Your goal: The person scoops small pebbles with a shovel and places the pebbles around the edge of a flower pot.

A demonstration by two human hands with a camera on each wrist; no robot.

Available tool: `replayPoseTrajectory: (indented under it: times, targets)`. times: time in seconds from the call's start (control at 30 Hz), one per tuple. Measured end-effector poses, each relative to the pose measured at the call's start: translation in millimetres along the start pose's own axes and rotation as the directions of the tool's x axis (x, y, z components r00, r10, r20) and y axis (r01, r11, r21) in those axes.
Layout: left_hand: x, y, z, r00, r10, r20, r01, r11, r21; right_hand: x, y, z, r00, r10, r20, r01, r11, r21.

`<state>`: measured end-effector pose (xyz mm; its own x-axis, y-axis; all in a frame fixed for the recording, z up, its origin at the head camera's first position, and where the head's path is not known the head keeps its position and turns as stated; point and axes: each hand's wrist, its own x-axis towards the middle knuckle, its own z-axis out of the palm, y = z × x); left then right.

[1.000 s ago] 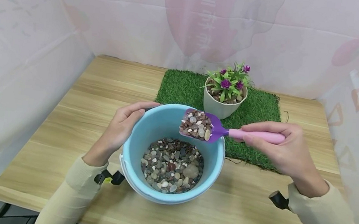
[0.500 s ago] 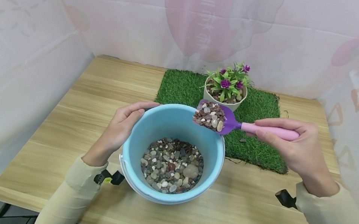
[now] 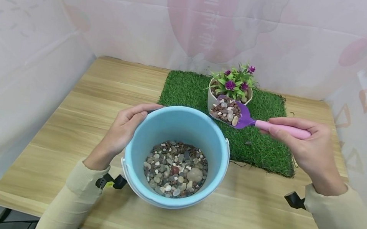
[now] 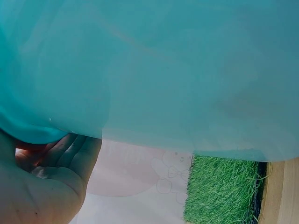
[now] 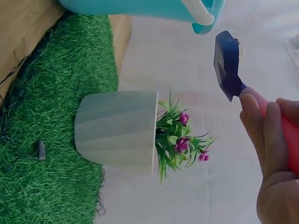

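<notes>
My right hand (image 3: 308, 146) grips the pink handle of a small shovel (image 3: 247, 119). Brown and white pebbles (image 3: 227, 110) fill its purple blade, which is held level in the air. In the head view the blade overlaps the front of a white flowerpot (image 3: 212, 99); the right wrist view puts the shovel above the pot's rim, apart from it. Against the upper left outside of a light blue bucket (image 3: 183, 118) rests my left hand (image 3: 122, 126), its fingers fairly straight along the rim and partly hidden. Mixed stones (image 3: 176, 171) cover the bucket's bottom.
The pot holds a plant (image 3: 234, 82) with purple flowers and stands on a green turf mat (image 3: 181, 87). One dark pebble (image 5: 41, 150) lies on the mat. A wooden table (image 3: 64, 122) carries everything, with printed cloth walls (image 3: 129, 26) behind and at both sides.
My right hand has moved the loaded shovel from over the bucket to the right and away from me, up to the flowerpot. The left hand and the bucket stay in place.
</notes>
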<state>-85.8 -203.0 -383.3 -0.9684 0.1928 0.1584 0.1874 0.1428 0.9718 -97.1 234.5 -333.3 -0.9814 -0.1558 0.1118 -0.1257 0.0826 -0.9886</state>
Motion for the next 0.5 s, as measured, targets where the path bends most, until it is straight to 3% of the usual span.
replayPoseTrajectory:
  times: [0.1,0.33,0.5]
  targets:
    - [0.0,-0.3,0.3,1.000,0.000,0.002,0.000,1.000,0.001,1.0,5.3,-1.7,1.000,0.002,-0.010,-0.002,1.000,-0.008]
    - [0.2,-0.9,0.0,1.000,-0.004,-0.003,0.004,1.000,0.010,-0.2,15.2,-8.4,0.998,0.014,-0.059,-0.021,0.992,-0.126]
    - [0.1,-0.9,-0.1,1.000,0.001,-0.003,-0.001,1.000,0.014,-4.6,21.1,-13.8,0.997,0.042,-0.061,-0.049,0.991,-0.125]
